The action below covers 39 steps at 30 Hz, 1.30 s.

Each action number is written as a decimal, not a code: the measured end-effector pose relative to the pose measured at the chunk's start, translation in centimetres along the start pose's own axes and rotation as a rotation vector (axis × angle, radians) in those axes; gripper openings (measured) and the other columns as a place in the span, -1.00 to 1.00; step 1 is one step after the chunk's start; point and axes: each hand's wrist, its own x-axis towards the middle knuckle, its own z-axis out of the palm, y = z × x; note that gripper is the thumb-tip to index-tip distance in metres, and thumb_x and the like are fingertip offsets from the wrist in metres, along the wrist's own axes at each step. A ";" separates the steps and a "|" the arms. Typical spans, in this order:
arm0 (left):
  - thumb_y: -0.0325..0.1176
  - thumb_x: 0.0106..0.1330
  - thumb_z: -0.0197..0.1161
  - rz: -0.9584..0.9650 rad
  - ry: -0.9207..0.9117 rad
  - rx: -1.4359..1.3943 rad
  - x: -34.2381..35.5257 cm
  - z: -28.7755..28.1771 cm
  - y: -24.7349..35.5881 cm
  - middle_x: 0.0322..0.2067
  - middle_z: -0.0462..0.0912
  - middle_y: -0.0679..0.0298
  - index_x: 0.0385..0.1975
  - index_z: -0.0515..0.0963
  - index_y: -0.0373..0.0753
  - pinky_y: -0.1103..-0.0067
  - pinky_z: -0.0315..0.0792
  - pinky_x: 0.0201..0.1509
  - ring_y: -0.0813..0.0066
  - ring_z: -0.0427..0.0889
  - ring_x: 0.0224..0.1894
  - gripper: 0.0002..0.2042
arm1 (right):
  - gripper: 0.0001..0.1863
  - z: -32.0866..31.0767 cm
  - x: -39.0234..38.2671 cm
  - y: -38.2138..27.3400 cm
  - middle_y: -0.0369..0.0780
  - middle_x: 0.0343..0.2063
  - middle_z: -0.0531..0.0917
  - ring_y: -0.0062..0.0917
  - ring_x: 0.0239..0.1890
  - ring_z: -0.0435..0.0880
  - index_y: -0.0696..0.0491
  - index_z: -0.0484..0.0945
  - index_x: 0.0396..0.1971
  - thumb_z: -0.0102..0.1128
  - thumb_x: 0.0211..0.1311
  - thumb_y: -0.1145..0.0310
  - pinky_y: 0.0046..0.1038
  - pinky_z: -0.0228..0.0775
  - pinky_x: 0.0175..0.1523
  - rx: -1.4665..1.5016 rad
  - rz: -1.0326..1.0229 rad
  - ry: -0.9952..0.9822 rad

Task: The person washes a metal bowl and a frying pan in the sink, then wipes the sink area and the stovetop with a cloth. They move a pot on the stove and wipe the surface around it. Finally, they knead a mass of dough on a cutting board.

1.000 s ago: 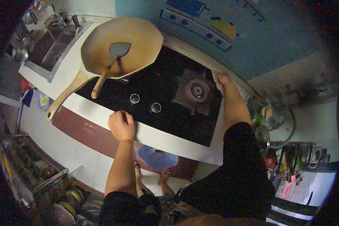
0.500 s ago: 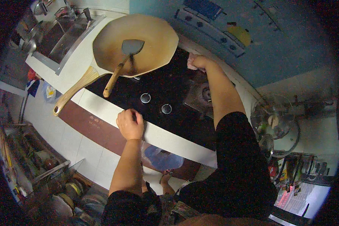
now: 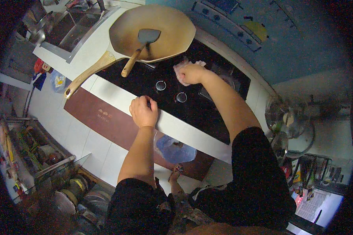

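Above a black glass hob [image 3: 208,117], in the head view, the right hand [image 3: 193,73] reached to the middle of the surface, its fingers bent and closed on a crumpled pinkish-white cloth [image 3: 180,69]. The cloth lay bunched under the hand, part of it sticking out to the left of the fingers and a corner showing beyond the knuckles. It was near the wok [image 3: 172,27] and farther from the body than two round knobs [image 3: 181,97]. Behind the right forearm, a burner [image 3: 205,95] was partly hidden.

The left hand [image 3: 144,112] rested at the white counter edge [image 3: 184,129] in front of the hob. Its fingers were curled under with the tips out of sight, so I could not tell whether they gripped anything.

On the hob's left side sat the wok, its wooden handle reaching past the counter edge. A spatula [image 3: 149,36] lay in it, dark blade inside, wooden grip out over the rim. Farther left was a metal sink [image 3: 66,35]; below, a reddish-brown mat [image 3: 113,129] covered part of the pale floor [image 3: 94,143]
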 end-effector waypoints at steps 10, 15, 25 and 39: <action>-0.33 0.10 0.30 0.009 0.034 0.002 -0.3 0.7 -0.8 -0.41 0.55 0.22 -0.48 0.53 -0.17 0.28 0.36 -0.09 0.16 0.51 -0.23 -0.89 | -0.78 5.0 -9.6 -3.8 -0.15 -0.17 0.63 -0.16 0.04 0.55 0.00 0.58 -0.22 0.30 0.13 0.32 -0.13 0.28 0.22 0.036 -0.123 0.388; -0.32 0.10 0.30 -0.015 0.016 -0.003 -0.3 0.4 -0.5 -0.42 0.55 0.22 -0.48 0.53 -0.17 0.28 0.37 -0.06 0.17 0.52 -0.22 -0.89 | -0.33 9.7 -10.6 -5.7 -0.06 0.43 0.23 -0.20 0.48 0.16 -0.06 0.20 0.44 0.12 0.33 0.29 -0.13 -0.06 0.52 -0.024 0.197 0.566; -0.32 0.09 0.30 -0.002 0.011 0.022 -0.4 0.3 -1.1 -0.41 0.54 0.21 -0.48 0.52 -0.17 0.29 0.36 -0.08 0.17 0.51 -0.21 -0.89 | -0.48 3.0 -1.8 -5.1 -0.07 0.36 0.36 -0.18 0.42 0.29 -0.03 0.38 0.32 -0.07 0.36 0.32 -0.14 0.14 0.46 0.148 0.266 0.149; -0.30 0.09 0.30 0.024 0.073 -0.008 -0.5 1.0 -1.2 -0.40 0.56 0.19 -0.46 0.53 -0.18 0.27 0.36 -0.07 0.15 0.52 -0.21 -0.87 | -0.53 9.3 -4.3 -13.9 0.10 0.18 0.51 -0.11 0.33 0.41 0.33 0.54 0.06 -0.04 0.24 0.36 -0.18 -0.07 0.53 -0.393 0.102 0.538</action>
